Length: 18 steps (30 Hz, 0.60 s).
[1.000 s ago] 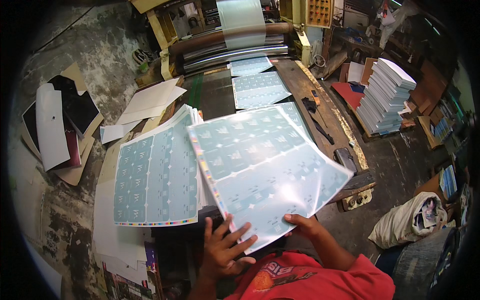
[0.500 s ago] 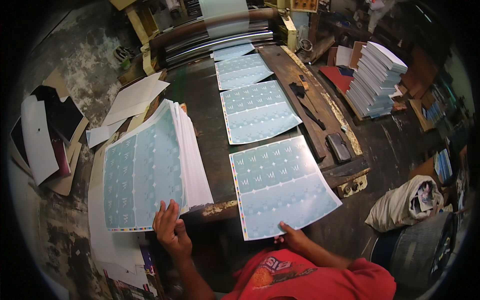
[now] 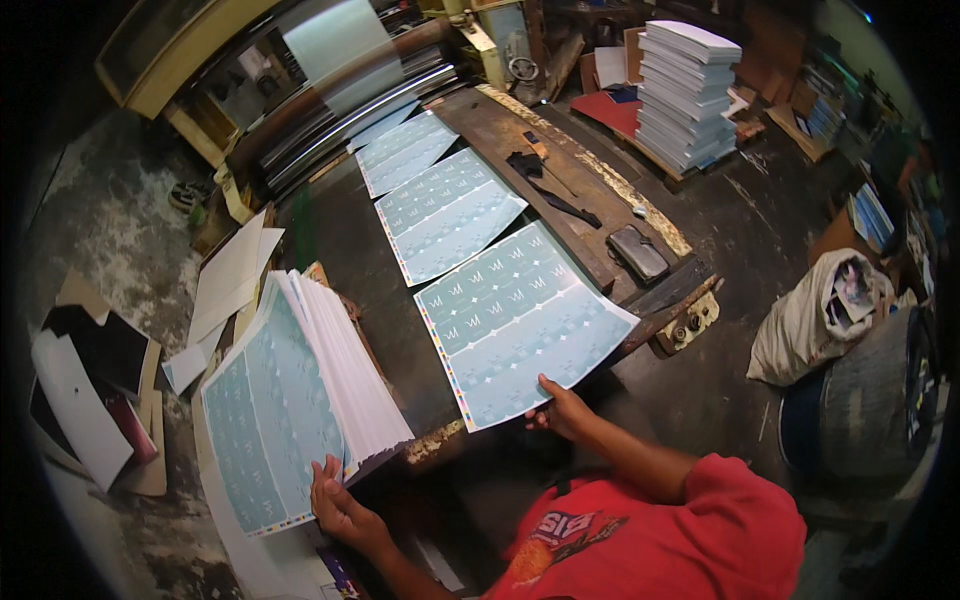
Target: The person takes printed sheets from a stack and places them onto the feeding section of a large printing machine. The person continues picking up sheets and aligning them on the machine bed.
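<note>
My right hand [image 3: 556, 406] pinches the near edge of a printed sheet [image 3: 540, 300], thumb on top and fingers beneath. The sheet is pale blue-green with rows of white line marks and a coloured strip down its left edge. Beyond it, more printed sheets [image 3: 445, 215] lie in a line on the dark table, leading to the rollers. At the left, a thick paper stack [image 3: 265, 420] has a similar sheet on top and fanned white edges at its side. My left hand [image 3: 345, 510] rests its outstretched fingers against the stack's near corner, thumb apart.
Metal rollers [image 3: 350, 100] cross the far end of the table. A phone-sized dark case [image 3: 637, 254] and a black strap [image 3: 560, 200] lie along its right side. A tall white paper stack [image 3: 685, 95] stands at the far right, with a stuffed sack [image 3: 815, 325] nearer. Loose boards [image 3: 100, 400] lie at left.
The view has swung, so the table and sheets appear tilted and farther left. My right hand still pinches the same sheet, and my left hand stays at the stack's corner.
</note>
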{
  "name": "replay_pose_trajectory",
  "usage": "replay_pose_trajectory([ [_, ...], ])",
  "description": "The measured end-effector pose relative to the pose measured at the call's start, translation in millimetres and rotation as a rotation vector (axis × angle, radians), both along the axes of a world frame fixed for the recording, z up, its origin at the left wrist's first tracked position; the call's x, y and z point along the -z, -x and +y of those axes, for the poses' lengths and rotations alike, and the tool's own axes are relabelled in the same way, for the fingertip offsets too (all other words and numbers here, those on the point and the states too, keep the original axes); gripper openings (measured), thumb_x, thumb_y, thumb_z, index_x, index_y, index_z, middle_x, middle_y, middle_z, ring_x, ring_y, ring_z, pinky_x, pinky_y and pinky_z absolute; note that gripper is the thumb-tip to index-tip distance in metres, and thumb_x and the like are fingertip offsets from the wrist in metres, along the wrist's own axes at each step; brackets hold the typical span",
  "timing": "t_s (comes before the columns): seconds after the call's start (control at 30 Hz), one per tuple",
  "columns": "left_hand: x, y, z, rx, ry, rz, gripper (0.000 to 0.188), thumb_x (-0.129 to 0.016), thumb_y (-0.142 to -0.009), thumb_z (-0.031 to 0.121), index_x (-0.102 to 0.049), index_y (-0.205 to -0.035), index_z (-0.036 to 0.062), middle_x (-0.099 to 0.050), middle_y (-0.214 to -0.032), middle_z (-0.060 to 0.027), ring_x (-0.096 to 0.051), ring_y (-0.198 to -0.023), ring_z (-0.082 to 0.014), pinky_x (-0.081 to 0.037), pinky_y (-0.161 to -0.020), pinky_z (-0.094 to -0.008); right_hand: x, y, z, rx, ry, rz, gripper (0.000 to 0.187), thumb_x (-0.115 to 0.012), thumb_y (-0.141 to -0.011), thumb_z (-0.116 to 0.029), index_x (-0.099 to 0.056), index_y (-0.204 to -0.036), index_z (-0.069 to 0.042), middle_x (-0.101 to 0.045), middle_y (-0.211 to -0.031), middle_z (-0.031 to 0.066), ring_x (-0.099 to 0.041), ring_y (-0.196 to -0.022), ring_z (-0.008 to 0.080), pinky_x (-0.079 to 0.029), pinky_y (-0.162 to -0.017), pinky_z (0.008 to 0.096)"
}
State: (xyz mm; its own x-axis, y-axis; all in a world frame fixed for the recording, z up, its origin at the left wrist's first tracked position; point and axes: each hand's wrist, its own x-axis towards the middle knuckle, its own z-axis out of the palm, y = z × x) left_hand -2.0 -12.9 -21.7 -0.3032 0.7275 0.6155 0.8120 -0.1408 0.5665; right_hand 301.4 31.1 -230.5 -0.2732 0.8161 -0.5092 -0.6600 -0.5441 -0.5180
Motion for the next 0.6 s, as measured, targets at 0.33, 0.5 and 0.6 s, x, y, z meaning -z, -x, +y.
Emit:
replay_pose_trajectory([
  [0.33,6.9,10.0,-1.6,0.024,0.012,0.043,0.036,-0.043,-0.104,0.02,-0.065,-0.113,-0.0083,-0.069,-0.112,-0.0186,-0.059,-0.116,-0.0343,-0.043,-0.102,-0.0422,-3.8,20.3,35.7,0.216,0.028,0.006,0.034,-0.055,-0.098,-0.038,-0.046,-0.111,-0.008,-0.063,-0.088,0.0128,-0.06,-0.064,0.0172,-0.057,-0.07,0.0426],
  [0.5,14.9,25.2,-3.4,0.061,0.075,0.119,0.031,-0.051,-0.101,0.018,-0.064,-0.116,-0.0051,-0.067,-0.117,-0.0179,-0.057,-0.12,-0.0355,-0.042,-0.103,-0.0442,-0.6,32.3,39.1,0.241,-0.002,-0.103,0.037,-0.057,-0.097,-0.031,-0.044,-0.128,-0.017,-0.059,-0.107,0.0086,-0.06,-0.081,0.0169,-0.057,-0.072,0.0386],
  [0.6,17.4,65.4,-7.1,-0.146,0.138,-0.29,0.042,-0.046,-0.104,0.029,-0.062,-0.119,-0.0068,-0.061,-0.127,-0.0193,-0.055,-0.119,-0.0303,-0.041,-0.105,-0.0396,0.8,23.9,31.3,0.275,-0.064,-0.099,0.052,-0.058,-0.097,-0.03,-0.037,-0.141,-0.015,-0.059,-0.114,0.0088,-0.061,-0.085,0.0176,-0.057,-0.074,0.0362],
])
